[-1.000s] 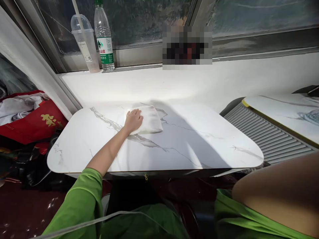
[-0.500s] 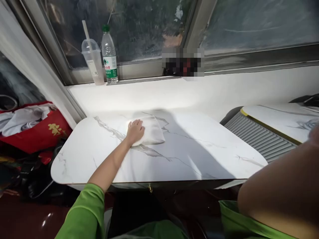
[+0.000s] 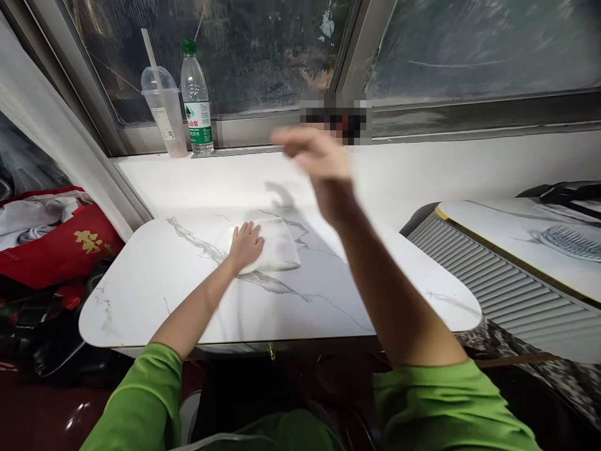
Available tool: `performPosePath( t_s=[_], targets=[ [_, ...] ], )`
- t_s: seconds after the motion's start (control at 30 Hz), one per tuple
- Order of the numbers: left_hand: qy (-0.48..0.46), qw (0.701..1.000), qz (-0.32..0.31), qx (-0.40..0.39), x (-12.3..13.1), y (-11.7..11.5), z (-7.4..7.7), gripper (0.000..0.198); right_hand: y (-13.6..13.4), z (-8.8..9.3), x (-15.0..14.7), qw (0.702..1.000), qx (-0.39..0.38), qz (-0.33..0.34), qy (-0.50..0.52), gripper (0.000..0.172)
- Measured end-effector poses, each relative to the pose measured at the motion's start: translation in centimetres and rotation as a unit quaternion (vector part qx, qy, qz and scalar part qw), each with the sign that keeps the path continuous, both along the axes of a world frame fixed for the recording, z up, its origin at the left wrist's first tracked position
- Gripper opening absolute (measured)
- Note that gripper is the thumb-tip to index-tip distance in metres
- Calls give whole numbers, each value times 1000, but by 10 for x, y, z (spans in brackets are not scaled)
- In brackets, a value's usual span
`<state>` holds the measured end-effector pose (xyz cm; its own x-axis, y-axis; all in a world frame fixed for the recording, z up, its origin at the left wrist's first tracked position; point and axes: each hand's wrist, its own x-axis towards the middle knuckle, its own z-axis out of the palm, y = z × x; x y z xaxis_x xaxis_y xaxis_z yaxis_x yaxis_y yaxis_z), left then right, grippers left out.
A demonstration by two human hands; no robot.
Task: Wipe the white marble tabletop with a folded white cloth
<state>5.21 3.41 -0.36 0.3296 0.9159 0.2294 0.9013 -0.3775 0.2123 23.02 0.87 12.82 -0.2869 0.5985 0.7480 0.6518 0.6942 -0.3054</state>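
My left hand [image 3: 246, 244] lies flat on a folded white cloth [image 3: 280, 245], fingers slightly spread. The cloth rests on a white marble-patterned table [image 3: 141, 294], towards its back edge. In mid-air above the table is my right hand [image 3: 323, 156], blurred by motion. Its fingers stretch to the left, apart, and nothing shows in them. A curved shadow of this hand falls on the white wall behind.
On the window ledge stand a plastic cup [image 3: 164, 116] with a straw and a green-capped water bottle [image 3: 197, 106]. At left is a red bag [image 3: 79, 235] of clothes. A hairbrush [image 3: 570, 243] lies on a second table [image 3: 498, 232] at right.
My right hand has come up from the lower right edge to above the table. The left hand stays on the cloth. The view has shifted slightly right.
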Motion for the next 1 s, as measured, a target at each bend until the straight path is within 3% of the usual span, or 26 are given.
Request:
performPosePath(
  t_s=[0.07, 0.17, 0.27, 0.37, 0.5, 0.63, 0.7, 0.8, 1.0],
  targets=[
    [22, 1000, 3, -6, 2, -2, 3, 45, 15, -31, -23, 996, -79, 30, 13, 30],
    [39, 999, 11, -16, 6, -11, 6, 47, 29, -90, -45, 969, -193, -88, -128, 30],
    [51, 998, 23, -27, 12, -31, 8, 51, 18, -132, -42, 960, -202, -104, -162, 35],
    [76, 997, 11, -20, 20, -63, 8, 53, -13, -147, -24, 961, -162, -86, -205, 43],
    [107, 993, -44, 15, 30, -110, 4, 53, -63, -151, 1, 960, -135, -55, -241, 51],
    [97, 993, -64, 4, 36, -130, 2, 51, -90, -152, 12, 959, -155, -69, -226, 52],
    [91, 993, -68, -6, 38, -125, 2, 52, -87, -151, 12, 960, -165, -83, -208, 51],
    [86, 994, -68, -25, 41, -98, 5, 53, -62, -147, 11, 961, -179, -94, -192, 50],
    [69, 996, -47, -28, 54, -2, 7, 51, 34, -145, 14, 955, -198, -123, -182, 48]
  ],
)
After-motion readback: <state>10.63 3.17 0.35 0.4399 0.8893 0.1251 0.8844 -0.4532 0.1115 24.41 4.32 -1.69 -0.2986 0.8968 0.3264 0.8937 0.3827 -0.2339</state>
